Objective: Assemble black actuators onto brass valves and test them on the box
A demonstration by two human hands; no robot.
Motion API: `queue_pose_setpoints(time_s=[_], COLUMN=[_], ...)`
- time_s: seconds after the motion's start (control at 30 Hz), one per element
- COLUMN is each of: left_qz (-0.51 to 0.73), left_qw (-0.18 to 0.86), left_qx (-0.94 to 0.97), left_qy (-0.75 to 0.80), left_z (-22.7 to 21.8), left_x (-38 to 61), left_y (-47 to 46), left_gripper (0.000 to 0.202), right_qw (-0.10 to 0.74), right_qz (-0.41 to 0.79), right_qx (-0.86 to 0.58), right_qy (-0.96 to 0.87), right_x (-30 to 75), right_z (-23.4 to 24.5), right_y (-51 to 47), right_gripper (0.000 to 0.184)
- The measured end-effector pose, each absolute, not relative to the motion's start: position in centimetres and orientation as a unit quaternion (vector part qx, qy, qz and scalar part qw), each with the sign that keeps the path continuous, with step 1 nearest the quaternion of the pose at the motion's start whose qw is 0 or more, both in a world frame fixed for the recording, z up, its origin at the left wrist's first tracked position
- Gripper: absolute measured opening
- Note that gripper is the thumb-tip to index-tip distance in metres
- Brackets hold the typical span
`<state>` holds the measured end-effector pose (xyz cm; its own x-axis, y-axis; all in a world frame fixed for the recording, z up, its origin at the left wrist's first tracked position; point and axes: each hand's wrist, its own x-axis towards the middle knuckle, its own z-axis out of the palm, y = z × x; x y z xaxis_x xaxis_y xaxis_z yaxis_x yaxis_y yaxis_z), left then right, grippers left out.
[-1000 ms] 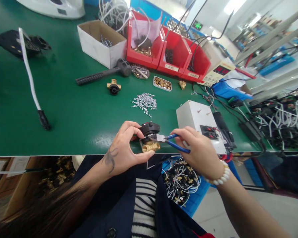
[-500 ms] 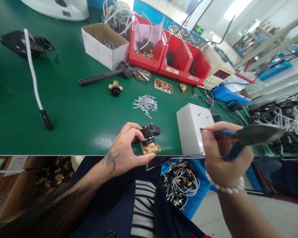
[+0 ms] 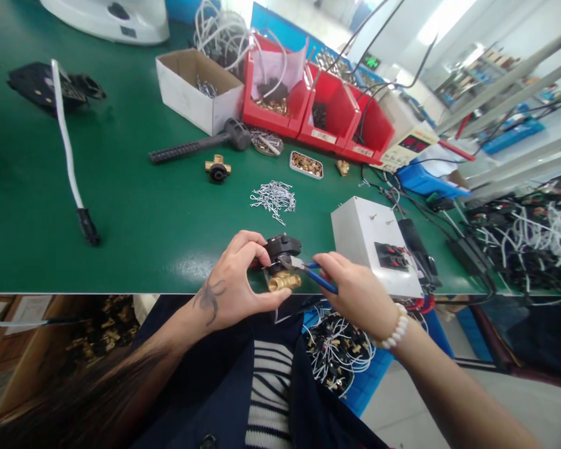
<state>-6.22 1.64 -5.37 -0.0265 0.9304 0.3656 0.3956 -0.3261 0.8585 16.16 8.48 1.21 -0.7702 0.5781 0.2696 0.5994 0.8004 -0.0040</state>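
Note:
My left hand [image 3: 238, 274] is closed around a brass valve with a black actuator head [image 3: 283, 246], held upright at the front edge of the green table. Its thumb presses the brass body and its fingers grip the black side. My right hand [image 3: 358, 293] is wrapped around the blue handles of a pair of pliers [image 3: 314, 272]. The plier jaws touch the neck of the valve, between the black head and the brass body. Whether they clamp a pin there, I cannot tell. A pile of silver hairpin clips [image 3: 274, 198] lies just beyond the valve.
Right of my hands stands a white box with switches [image 3: 362, 234]. Further back are a brass fitting [image 3: 217, 167], a black mallet [image 3: 201, 146], a tray of small brass parts [image 3: 306, 164], red bins [image 3: 325, 125] and a white carton [image 3: 187, 93]. A blue crate [image 3: 374, 374] sits below the edge.
My right hand has moved left from over the white box, swinging the pliers round so their jaws now meet the valve. My left hand keeps its hold on the valve, almost unmoved.

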Motion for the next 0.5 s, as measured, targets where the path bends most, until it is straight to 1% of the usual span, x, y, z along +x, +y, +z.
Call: queue_pose_setpoints(time_s=[0.03, 0.07, 0.13, 0.17, 0.2, 0.23, 0.27, 0.33, 0.37, 0.4, 0.43, 0.5], left_qz=[0.499, 0.498, 0.492, 0.493, 0.491, 0.489, 0.489, 0.488, 0.486, 0.486, 0.488, 0.489], left_qw=[0.27, 0.272, 0.276, 0.276, 0.278, 0.28, 0.279, 0.276, 0.274, 0.271, 0.269, 0.272], left_qx=[0.642, 0.641, 0.643, 0.643, 0.644, 0.645, 0.646, 0.648, 0.65, 0.651, 0.651, 0.651], left_qy=[0.515, 0.516, 0.518, 0.517, 0.516, 0.515, 0.515, 0.516, 0.517, 0.517, 0.516, 0.513], left_z=[-5.41, -5.44, -5.44, -5.42, -5.39, -5.35, -5.31, -5.26, -5.26, -5.28, -5.31, -5.4], left_x=[-6.23, -6.25, -6.3, -6.32, -6.34, -6.35, -6.35, -6.32, -6.3, -6.27, -6.26, -6.27], left_y=[1.65, 1.66, 1.66, 1.67, 1.68, 1.7, 1.71, 1.7, 1.69, 1.67, 1.64, 1.6], left_gripper=[0.032, 0.032, 0.033, 0.033, 0.033, 0.033, 0.033, 0.033, 0.033, 0.033, 0.033, 0.034], right_qw=[0.12, 0.158, 0.324, 0.393, 0.421, 0.4, 0.337, 0.172, 0.136, 0.149, 0.203, 0.356], right_qz=[-0.039, -0.04, -0.048, -0.05, -0.052, -0.054, -0.052, -0.036, -0.027, -0.021, -0.021, -0.037], right_qx=[-0.313, -0.327, -0.369, -0.382, -0.381, -0.372, -0.355, -0.316, -0.309, -0.316, -0.333, -0.35], right_qy=[-0.941, -0.931, -0.87, -0.835, -0.821, -0.836, -0.87, -0.932, -0.941, -0.937, -0.921, -0.866], right_x=[16.12, 16.13, 16.21, 16.25, 16.25, 16.23, 16.2, 16.15, 16.16, 16.21, 16.26, 16.37], right_z=[1.28, 1.42, 1.66, 1.67, 1.6, 1.48, 1.37, 1.33, 1.45, 1.63, 1.81, 1.98], right_y=[8.58, 8.64, 8.63, 8.6, 8.56, 8.54, 8.53, 8.55, 8.55, 8.54, 8.52, 8.47], right_gripper=[0.022, 0.019, 0.014, 0.014, 0.014, 0.015, 0.017, 0.021, 0.022, 0.021, 0.019, 0.019])
